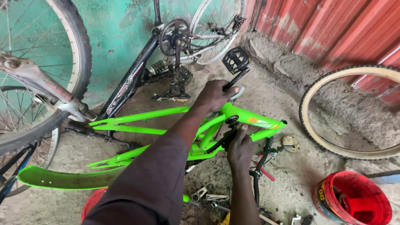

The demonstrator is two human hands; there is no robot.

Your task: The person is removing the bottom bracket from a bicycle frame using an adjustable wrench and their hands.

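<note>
Bright green bike frame (166,121) lies on its side across the concrete floor (291,175), right under both hands. Left hand (214,95) is clenched around the black crank arm (234,80) above the bottom bracket; right hand (239,148) grips a dark tool (228,132) pressed against it from below.

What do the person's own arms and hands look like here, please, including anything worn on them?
Both hands are bare: no gloves, rings or watch show. The left hand comes out of a loose, dark brownish sleeve that covers the arm down to about mid-forearm, where its edge ends. The right hand has a bare forearm as far as the frame shows; no sleeve is visible there.
</note>
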